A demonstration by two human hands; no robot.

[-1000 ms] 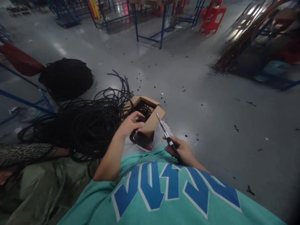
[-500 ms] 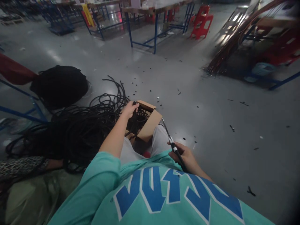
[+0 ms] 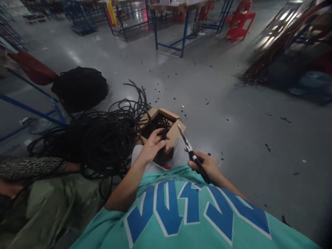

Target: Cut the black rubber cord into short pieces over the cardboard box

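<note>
In my right hand (image 3: 204, 166) I hold long-nose pliers (image 3: 186, 139), with silver jaws and black handles, pointing up and away from me. My left hand (image 3: 153, 147) is over the near side of an open cardboard box (image 3: 177, 133), its fingers curled around a small black piece (image 3: 164, 134) whose exact kind I cannot make out. Inside the box lie many small black pieces (image 3: 162, 121). Left of the box, a tangled heap of black tubing (image 3: 103, 138) spreads over the floor, some strands reaching to the box's edge.
Another person's arm in a patterned sleeve (image 3: 31, 166) is at the lower left. A large black bundle (image 3: 80, 89) sits beyond the tubing. Blue-legged tables (image 3: 169, 47) and a red stool (image 3: 240, 26) stand ahead. Wire strands (image 3: 255, 74) hang at the right. Black scraps dot the floor.
My left hand has come from the box's far left side down towards me, near the pliers. The pliers have tilted, so their jaws show more broadly. The view has shifted slightly.
</note>
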